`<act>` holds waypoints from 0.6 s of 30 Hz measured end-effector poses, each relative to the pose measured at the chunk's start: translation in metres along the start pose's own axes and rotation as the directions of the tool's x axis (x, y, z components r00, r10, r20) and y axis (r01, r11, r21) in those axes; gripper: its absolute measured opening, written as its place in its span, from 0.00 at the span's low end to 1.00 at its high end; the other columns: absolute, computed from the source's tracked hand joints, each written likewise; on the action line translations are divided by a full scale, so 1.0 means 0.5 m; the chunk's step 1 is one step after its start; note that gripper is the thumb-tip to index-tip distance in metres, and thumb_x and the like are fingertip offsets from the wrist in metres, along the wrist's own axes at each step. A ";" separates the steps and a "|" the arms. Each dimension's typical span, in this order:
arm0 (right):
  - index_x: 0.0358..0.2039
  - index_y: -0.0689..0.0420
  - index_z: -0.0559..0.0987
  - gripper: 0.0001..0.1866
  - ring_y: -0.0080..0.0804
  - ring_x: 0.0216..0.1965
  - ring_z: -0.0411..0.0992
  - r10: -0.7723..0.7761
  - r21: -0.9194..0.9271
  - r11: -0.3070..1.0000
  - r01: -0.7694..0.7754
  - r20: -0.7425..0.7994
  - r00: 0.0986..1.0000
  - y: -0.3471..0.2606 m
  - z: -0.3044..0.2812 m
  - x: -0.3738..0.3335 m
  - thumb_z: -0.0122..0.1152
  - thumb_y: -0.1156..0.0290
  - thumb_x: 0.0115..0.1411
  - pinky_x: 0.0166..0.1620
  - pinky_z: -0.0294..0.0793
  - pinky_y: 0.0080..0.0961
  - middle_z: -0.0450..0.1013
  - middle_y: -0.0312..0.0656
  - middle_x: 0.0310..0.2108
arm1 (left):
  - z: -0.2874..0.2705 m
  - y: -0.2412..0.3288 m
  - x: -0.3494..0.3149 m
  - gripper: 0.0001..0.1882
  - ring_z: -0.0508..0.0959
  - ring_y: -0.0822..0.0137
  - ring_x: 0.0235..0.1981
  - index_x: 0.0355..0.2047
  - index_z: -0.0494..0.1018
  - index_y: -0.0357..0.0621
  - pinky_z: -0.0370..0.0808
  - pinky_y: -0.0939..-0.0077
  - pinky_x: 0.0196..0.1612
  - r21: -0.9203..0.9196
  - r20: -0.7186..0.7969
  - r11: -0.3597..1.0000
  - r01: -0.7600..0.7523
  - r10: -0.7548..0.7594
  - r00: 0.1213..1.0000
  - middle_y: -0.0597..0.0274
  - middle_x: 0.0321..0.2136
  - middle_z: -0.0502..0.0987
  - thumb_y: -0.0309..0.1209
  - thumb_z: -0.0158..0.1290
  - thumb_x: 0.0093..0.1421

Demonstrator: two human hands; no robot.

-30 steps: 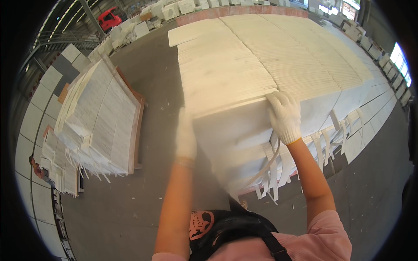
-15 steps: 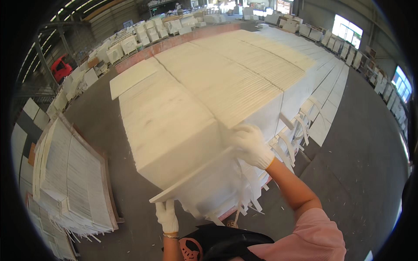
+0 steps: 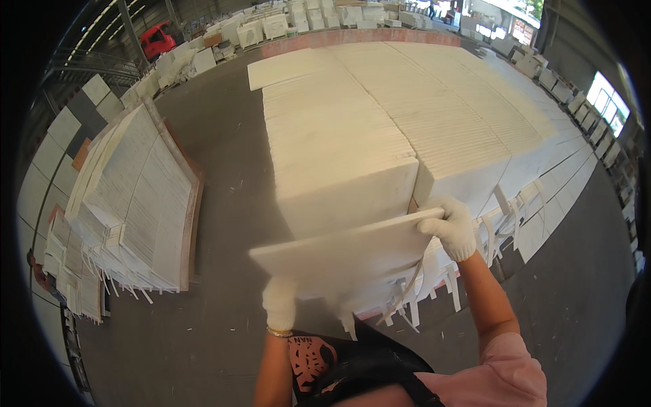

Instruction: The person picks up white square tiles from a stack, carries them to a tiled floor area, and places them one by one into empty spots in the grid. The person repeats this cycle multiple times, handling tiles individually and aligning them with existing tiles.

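A pale rectangular stone slab (image 3: 349, 251) hangs tilted between my two hands, in front of a big stack of the same slabs (image 3: 349, 197) standing on edge. My right hand (image 3: 453, 229), in a white knit glove, is closed round the slab's upper right corner, fingers over its edge. My left hand (image 3: 279, 302), gloved too, is closed at the lower left edge, its fingers partly hidden and blurred. A gap shows between the held slab's upper edge and the stack's front face. Loose white strips (image 3: 415, 305) hang below the slab.
Another slab stack (image 3: 152, 169) on a pallet stands at left, a smaller one (image 3: 71, 271) beside it. A single slab (image 3: 285, 71) lies on the big stack's far left corner. Flat slabs (image 3: 566, 197) cover floor at right. A red vehicle (image 3: 158, 41) stands far back.
Both hands have drawn the slab away from the stack toward me, widening the gap. The view has turned left, so the stack sits further right.
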State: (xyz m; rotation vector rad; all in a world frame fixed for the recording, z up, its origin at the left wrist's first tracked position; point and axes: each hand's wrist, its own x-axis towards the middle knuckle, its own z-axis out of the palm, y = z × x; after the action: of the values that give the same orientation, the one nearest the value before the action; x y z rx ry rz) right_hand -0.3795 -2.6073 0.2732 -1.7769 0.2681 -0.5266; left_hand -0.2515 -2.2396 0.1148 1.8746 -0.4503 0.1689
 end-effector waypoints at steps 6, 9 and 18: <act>0.48 0.60 0.81 0.16 0.26 0.44 0.75 0.035 0.217 0.973 -0.076 0.187 0.982 0.039 0.214 -0.008 0.58 0.62 0.67 0.49 0.74 0.28 0.79 0.39 0.43 | -0.179 0.108 -0.092 0.24 0.70 0.71 0.36 0.42 0.72 0.34 0.71 0.72 0.41 -0.226 -0.240 0.950 0.216 -0.269 0.933 0.65 0.35 0.74 0.48 0.47 0.73; 0.51 0.59 0.78 0.19 0.26 0.51 0.72 0.074 0.394 0.897 -0.202 0.316 0.946 0.069 0.352 -0.066 0.52 0.57 0.73 0.56 0.70 0.29 0.76 0.38 0.48 | -0.294 0.114 -0.132 0.22 0.69 0.73 0.35 0.38 0.73 0.34 0.70 0.75 0.41 -0.137 -0.214 0.888 0.438 -0.459 0.863 0.66 0.34 0.73 0.46 0.48 0.73; 0.55 0.61 0.75 0.22 0.28 0.52 0.73 0.117 0.564 0.433 -0.703 0.738 0.665 -0.067 0.608 -0.112 0.50 0.55 0.74 0.54 0.74 0.30 0.75 0.40 0.50 | -0.544 0.077 -0.235 0.28 0.76 0.67 0.42 0.49 0.74 0.27 0.73 0.72 0.47 -0.298 -0.374 0.861 0.412 -0.502 0.780 0.55 0.44 0.79 0.47 0.49 0.72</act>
State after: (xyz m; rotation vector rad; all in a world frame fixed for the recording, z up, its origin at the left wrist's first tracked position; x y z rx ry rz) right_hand -0.2847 -2.3138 0.2346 -0.7545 -0.0041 0.3382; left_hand -0.3463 -1.9705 0.2039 1.6255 0.3038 0.2021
